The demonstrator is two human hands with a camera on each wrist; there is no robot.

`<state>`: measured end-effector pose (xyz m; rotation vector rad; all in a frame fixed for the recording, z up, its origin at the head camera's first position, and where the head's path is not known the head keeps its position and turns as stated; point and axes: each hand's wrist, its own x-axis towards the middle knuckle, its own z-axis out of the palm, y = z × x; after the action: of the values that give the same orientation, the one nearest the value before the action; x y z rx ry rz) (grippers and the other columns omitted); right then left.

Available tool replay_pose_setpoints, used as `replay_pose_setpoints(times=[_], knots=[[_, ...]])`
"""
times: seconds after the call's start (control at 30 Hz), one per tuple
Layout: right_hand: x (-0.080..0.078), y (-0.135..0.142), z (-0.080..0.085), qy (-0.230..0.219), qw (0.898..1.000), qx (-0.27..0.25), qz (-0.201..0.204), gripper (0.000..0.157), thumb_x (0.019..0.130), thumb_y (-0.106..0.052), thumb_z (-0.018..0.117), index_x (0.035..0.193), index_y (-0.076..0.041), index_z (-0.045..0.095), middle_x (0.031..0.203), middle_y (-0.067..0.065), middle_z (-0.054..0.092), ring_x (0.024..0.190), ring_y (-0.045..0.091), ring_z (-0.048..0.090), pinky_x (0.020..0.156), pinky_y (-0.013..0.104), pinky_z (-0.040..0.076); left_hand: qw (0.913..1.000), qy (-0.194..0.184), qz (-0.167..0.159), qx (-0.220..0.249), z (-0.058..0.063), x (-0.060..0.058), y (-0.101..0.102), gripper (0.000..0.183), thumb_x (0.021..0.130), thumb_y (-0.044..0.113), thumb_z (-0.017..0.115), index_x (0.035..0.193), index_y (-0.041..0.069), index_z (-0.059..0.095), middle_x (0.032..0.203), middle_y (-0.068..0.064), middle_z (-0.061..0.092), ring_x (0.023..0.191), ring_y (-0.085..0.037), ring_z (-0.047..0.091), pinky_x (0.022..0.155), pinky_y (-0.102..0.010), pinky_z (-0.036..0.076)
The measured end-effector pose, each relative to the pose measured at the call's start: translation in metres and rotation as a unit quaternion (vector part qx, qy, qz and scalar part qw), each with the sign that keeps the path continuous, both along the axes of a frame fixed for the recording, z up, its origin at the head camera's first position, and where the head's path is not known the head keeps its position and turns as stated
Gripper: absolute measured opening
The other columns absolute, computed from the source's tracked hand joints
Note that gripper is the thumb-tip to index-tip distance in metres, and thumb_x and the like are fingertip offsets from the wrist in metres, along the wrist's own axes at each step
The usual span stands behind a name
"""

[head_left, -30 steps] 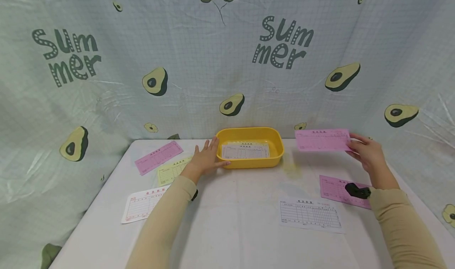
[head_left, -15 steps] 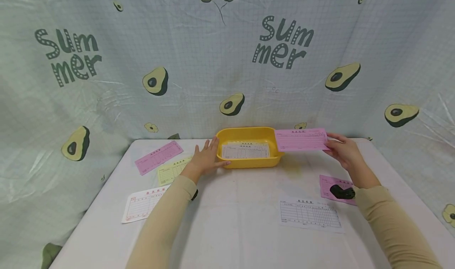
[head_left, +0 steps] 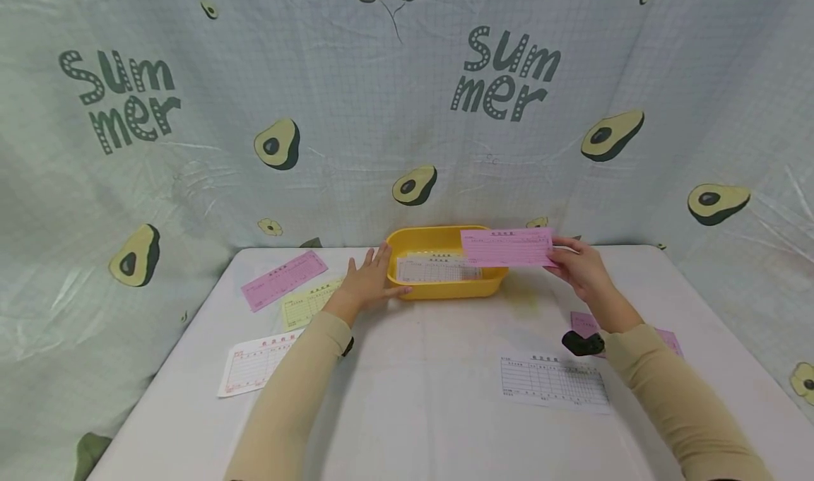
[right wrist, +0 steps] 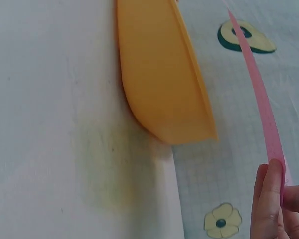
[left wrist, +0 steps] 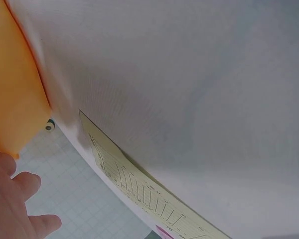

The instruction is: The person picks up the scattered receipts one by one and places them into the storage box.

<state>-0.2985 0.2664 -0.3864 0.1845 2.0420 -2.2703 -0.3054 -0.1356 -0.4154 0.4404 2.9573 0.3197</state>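
A yellow plastic basin [head_left: 445, 292] stands at the back middle of the table with white printed slips [head_left: 429, 270] lying in it. My left hand [head_left: 365, 281] rests against the basin's left end, fingers spread and straight. Between thumb and fingers, my right hand [head_left: 581, 269] pinches the right end of a pink receipt slip [head_left: 505, 248]. That slip hangs in the air and overlaps the basin's right part in the head view. In the right wrist view the pink slip [right wrist: 261, 94] appears nearly edge-on, higher than the basin [right wrist: 159, 74].
On the left lie a pink slip [head_left: 284, 281], a yellow slip [head_left: 308, 306] and a white slip with red print [head_left: 257, 363]. A white slip [head_left: 553, 382] and another pink slip [head_left: 668, 340], partly behind the right sleeve, lie on the right. A patterned cloth [head_left: 343, 114] hangs behind the table.
The right hand has carried the pink slip leftward, from the right of the basin to over its right part. The left hand has stayed at the basin.
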Motion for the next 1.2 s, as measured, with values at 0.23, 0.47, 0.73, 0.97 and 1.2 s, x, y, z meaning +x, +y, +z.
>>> replay_pose_setpoints(times=[0.23,0.47,0.73,0.97,1.2], knots=[[-0.006,-0.02,-0.001,-0.003,1.0,0.004,-0.012,0.054,0.105,-0.001,0.054,0.155,0.004,0.035,0.097,-0.005,0.064,0.079,0.005,0.07,0.076,0.02,0.058,1.0,0.0,0.001,0.004,0.001,0.0,0.001,0.108,0.095,0.067,0.056,0.164,0.002,0.005,0.171,-0.013,0.003,0.156,-0.038,0.008,0.12,-0.066,0.005],[-0.013,-0.038,-0.004,-0.011,1.0,0.014,-0.016,0.055,0.105,-0.001,0.053,0.157,0.002,0.035,0.109,0.004,0.059,0.078,0.005,0.069,0.077,0.021,0.058,1.0,0.0,0.0,0.003,0.0,-0.002,0.001,0.108,0.095,0.068,0.056,0.164,0.002,0.005,0.171,-0.013,0.004,0.156,-0.038,0.008,0.12,-0.066,0.004],[-0.024,-0.059,-0.006,-0.007,0.999,0.043,-0.017,0.053,0.106,-0.003,0.052,0.157,-0.002,0.038,0.135,0.02,0.055,0.08,0.004,0.068,0.088,0.026,0.055,1.0,-0.001,0.004,0.004,-0.002,-0.003,0.002,0.108,0.095,0.068,0.055,0.164,0.003,0.004,0.172,-0.012,0.002,0.156,-0.038,0.007,0.12,-0.066,0.003],[-0.03,-0.079,-0.01,-0.009,0.998,0.067,-0.012,0.048,0.107,-0.007,0.052,0.155,-0.004,0.043,0.138,0.021,0.056,0.082,0.007,0.066,0.088,0.024,0.056,1.0,0.001,0.005,0.004,-0.002,-0.002,0.0,0.108,0.095,0.069,0.055,0.164,0.003,0.004,0.171,-0.013,0.003,0.156,-0.038,0.007,0.12,-0.066,0.003],[-0.035,-0.098,-0.014,-0.006,0.996,0.092,-0.017,0.044,0.107,-0.006,0.053,0.151,-0.005,0.048,0.13,0.019,0.059,0.086,0.012,0.064,0.099,0.036,0.053,1.0,-0.003,0.002,0.004,-0.001,-0.002,-0.001,0.108,0.095,0.069,0.054,0.164,0.003,0.004,0.171,-0.012,0.002,0.156,-0.038,0.007,0.12,-0.065,0.003]])
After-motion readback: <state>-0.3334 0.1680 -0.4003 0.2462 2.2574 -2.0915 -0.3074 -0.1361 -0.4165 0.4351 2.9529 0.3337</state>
